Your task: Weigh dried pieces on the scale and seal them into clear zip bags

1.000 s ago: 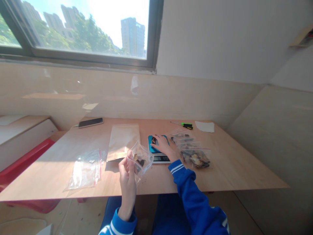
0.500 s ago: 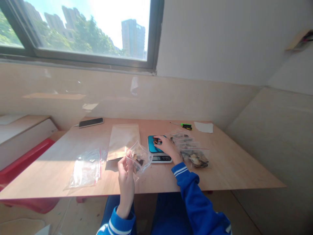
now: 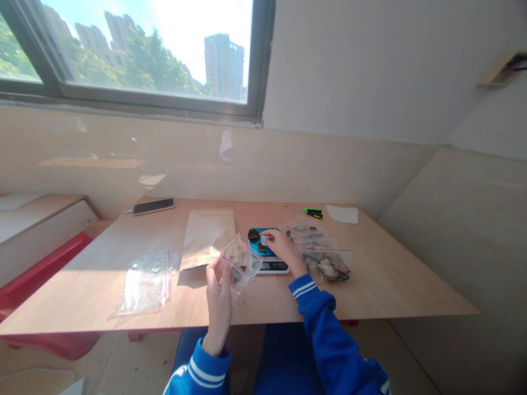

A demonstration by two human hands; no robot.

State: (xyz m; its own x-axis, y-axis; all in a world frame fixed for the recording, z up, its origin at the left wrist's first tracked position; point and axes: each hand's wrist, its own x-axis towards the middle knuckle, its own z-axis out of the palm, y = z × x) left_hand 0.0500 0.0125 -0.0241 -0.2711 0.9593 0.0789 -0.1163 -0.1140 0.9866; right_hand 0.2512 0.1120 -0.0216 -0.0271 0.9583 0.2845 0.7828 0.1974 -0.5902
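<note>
The wooden table fills the lower middle of the frame, with a flat stack of empty clear bags at its lower left and a longer clear pouch lying lengthwise away from you near the centre. Right of centre sits the small scale with its blue platform, and filled bags lie just to its right. Your left hand is closed on the lower edge of the small zip bag; the bag stands up from your fingers, its long axis tilting up and right toward the scale. Your right hand rests over the scale, fingertips pinching a small pale piece just above the platform, beside dark pieces.
</note>
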